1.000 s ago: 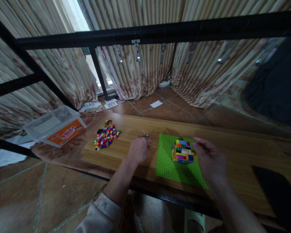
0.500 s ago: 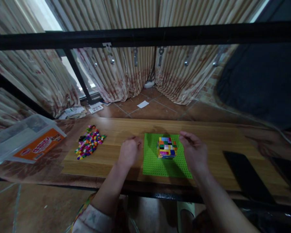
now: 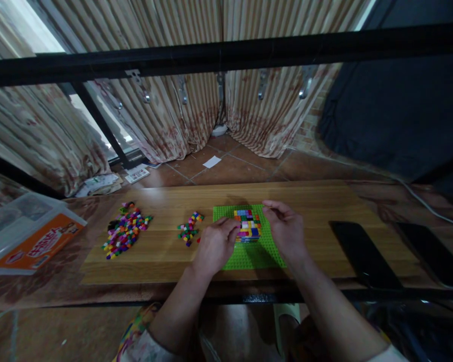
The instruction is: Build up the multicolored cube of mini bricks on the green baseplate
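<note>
A block build of many-coloured toy bricks (image 3: pixel 248 226) stands on a green studded baseplate (image 3: pixel 234 262). My left hand (image 3: pixel 216 245) is over the plate's left side, thumb and fingers pinched together at the build's left edge; whatever they hold is too small to make out. To the right of the build, my right hand (image 3: pixel 286 229) hovers over the plate with curled fingers, thumb and forefinger close together. I cannot see what lies between them. Left of my left hand lies a small cluster of loose bricks (image 3: pixel 189 230), partly near my wrist.
A larger pile of loose bricks (image 3: pixel 126 231) lies on the left of the wooden board (image 3: pixel 166 261). Beyond it stands a clear plastic box (image 3: pixel 30 216) with an orange label. Two dark flat devices, one a black slab (image 3: pixel 364 251), lie at the right. A black rail (image 3: pixel 196 59) crosses behind.
My left hand has moved right, from beside the baseplate to the build's left edge, uncovering the small brick cluster. My right hand stays beside the build. The camera view has shifted.
</note>
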{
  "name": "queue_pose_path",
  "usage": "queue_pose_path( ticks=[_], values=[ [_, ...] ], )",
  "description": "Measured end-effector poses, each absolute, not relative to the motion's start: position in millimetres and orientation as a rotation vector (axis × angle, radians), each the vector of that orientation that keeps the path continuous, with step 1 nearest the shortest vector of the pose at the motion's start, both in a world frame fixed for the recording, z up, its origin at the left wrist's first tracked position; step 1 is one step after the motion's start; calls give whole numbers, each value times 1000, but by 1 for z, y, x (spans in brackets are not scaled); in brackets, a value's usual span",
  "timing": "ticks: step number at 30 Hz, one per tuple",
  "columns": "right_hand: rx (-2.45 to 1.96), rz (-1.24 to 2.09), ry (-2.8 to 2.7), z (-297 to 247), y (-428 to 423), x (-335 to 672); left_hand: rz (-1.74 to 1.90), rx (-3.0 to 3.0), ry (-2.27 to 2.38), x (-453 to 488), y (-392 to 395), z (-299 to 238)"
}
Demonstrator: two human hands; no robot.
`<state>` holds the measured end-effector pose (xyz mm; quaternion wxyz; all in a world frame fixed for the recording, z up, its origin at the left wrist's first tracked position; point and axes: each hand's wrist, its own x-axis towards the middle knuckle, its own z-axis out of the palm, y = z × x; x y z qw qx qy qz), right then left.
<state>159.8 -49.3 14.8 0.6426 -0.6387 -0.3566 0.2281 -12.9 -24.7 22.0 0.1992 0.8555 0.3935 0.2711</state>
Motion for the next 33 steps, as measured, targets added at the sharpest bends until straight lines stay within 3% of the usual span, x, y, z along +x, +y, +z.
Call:
queue_pose_path(
  ticks=[33],
  values=[
    [-1506, 674, -953, 12, -53, 152, 857, 2269, 1300, -1, -35, 14]
  ],
)
